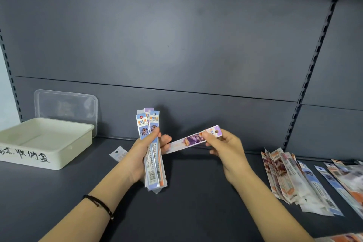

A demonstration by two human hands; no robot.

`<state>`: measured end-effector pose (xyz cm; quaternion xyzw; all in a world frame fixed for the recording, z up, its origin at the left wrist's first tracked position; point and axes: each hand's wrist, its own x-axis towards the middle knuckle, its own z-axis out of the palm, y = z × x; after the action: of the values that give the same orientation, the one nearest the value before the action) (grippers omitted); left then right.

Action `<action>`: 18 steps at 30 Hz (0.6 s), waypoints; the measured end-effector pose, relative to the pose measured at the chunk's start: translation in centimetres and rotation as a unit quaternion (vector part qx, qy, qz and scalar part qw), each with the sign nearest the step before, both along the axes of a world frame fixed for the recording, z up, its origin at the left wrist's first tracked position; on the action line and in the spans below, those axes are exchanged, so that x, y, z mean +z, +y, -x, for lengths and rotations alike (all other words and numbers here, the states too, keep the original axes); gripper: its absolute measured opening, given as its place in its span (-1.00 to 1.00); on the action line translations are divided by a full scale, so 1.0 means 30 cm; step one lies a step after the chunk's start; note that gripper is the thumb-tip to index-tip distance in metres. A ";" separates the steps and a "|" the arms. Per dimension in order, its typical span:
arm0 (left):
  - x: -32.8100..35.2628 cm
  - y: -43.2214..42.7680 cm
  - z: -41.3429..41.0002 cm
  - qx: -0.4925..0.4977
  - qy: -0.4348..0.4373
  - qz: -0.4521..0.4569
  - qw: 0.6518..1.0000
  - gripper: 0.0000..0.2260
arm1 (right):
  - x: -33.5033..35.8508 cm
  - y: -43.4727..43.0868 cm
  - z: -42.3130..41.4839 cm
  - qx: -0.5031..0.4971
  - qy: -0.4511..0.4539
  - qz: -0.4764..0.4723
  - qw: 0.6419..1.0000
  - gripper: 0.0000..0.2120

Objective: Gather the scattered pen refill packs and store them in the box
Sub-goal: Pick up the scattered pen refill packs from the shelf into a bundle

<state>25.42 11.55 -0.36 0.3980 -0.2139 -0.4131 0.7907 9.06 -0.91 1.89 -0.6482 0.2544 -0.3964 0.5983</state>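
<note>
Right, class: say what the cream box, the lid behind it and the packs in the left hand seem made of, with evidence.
Cream box: likely opaque plastic, matte, with a moulded rim. Lid: probably clear plastic; the back panel shows through it. Refill packs in the left hand: seemingly thin glossy plastic sleeves over printed inserts; edges look see-through.

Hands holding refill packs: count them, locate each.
2. The left hand grips an upright bundle of packs at centre; the right hand pinches one purple pack just right of it. No other hands show.
</note>
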 end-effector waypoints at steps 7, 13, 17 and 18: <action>0.010 0.006 0.077 -0.097 -0.052 -0.040 0.993 -0.75 | 0.043 0.011 -0.009 0.026 -0.067 -0.008 0.997 -0.83; 0.018 0.008 0.143 -0.171 -0.131 -0.071 0.974 -0.57 | 0.029 0.086 -0.074 0.046 -0.048 0.056 0.996 -0.87; 0.011 0.003 0.146 -0.155 -0.144 -0.081 0.974 -0.59 | 0.018 0.091 -0.092 0.023 -0.035 0.107 0.993 -0.89; 0.009 0.002 0.143 -0.159 -0.141 -0.073 0.974 -0.64 | 0.020 0.092 -0.092 0.017 -0.034 0.117 0.992 -0.90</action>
<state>21.14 11.62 -0.11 0.4698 -0.3528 -0.4883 0.6453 11.81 1.85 2.48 -0.7045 0.1744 -0.4347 0.5332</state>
